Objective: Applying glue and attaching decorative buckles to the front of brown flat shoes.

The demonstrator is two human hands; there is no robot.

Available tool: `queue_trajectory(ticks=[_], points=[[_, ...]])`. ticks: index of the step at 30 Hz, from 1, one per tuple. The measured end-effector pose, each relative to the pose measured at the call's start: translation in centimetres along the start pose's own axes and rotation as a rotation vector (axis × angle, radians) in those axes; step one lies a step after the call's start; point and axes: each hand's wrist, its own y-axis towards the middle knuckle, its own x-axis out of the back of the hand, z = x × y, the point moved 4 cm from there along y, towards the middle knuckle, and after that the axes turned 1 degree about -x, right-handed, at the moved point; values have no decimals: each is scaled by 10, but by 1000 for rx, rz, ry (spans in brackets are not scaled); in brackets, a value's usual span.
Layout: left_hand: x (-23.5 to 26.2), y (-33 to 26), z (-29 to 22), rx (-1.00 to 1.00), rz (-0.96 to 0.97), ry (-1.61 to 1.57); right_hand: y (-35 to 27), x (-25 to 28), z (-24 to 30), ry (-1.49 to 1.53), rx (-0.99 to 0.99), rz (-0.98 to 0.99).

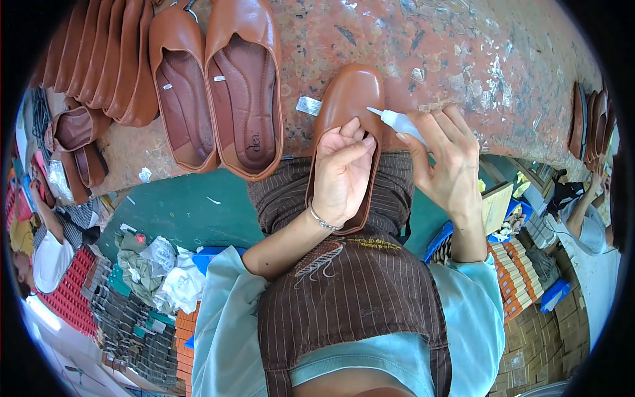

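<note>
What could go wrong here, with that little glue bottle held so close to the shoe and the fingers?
1. The small white squeeze bottle in the right hand points its nozzle at the left hand, whose fingers are tucked inside the brown shoe; a drop could land on skin.
2. Stray drops might mark the shoe's smooth toe.
3. The shoe rests partly on the lap, partly on the stone worktop, so it might slip if the left hand lets go.

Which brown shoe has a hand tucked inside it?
The brown shoe nearest the person, with its toe resting on the stone table's edge. The left hand is in its opening; the other shoes lie untouched to the left.
</note>
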Motion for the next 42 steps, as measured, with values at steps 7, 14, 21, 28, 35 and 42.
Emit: queue_trajectory(ticks=[7, 14, 21, 28, 35, 42], points=[[-6, -1, 0, -56, -34, -78, -13, 7, -59, 465, -302, -328], [0, -1, -2, 4, 50, -146, -12, 0, -124, -49, -323, -512], [3, -1, -22, -112, 23, -184, 7, 15, -30, 59, -58, -897], [2, 2, -20, -100, -114, -196, 201, -50, 28, -83, 578, -359], [0, 3, -18, -115, -111, -220, 177, -46, -21, -83, 325, -443], [3, 4, -25, -121, -42, -249, 42, -36, -5, 1158, -497, 113]])
